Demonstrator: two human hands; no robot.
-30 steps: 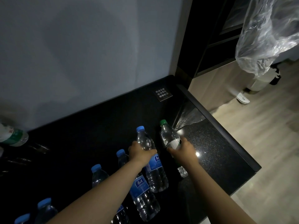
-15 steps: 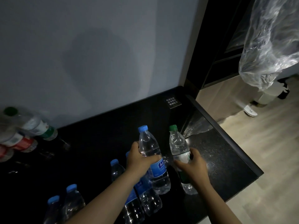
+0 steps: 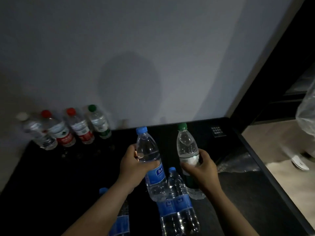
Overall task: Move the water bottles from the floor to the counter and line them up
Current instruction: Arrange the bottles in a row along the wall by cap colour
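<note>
My left hand (image 3: 134,169) grips a blue-capped water bottle (image 3: 150,160) with a blue label, held upright above the black counter (image 3: 68,176). My right hand (image 3: 201,169) grips a green-capped bottle (image 3: 186,147) with a white and green label, upright to the right of the first. Below them stand more blue-labelled bottles (image 3: 179,201), one (image 3: 119,217) partly hidden by my left forearm. A row of several bottles stands along the back wall at the left: a white-capped one (image 3: 38,133), two red-capped ones (image 3: 58,130), and a green-capped one (image 3: 98,123).
A small white-lettered sign (image 3: 216,131) sits at the counter's back right corner. The counter's right edge (image 3: 265,167) drops to a wooden floor, where a white shoe (image 3: 299,161) shows. A clear plastic bag (image 3: 306,114) hangs at the far right. A grey wall backs the counter.
Both hands have lifted their bottles higher and further back over the counter. The view has swung left, bringing the row of bottles by the wall into sight.
</note>
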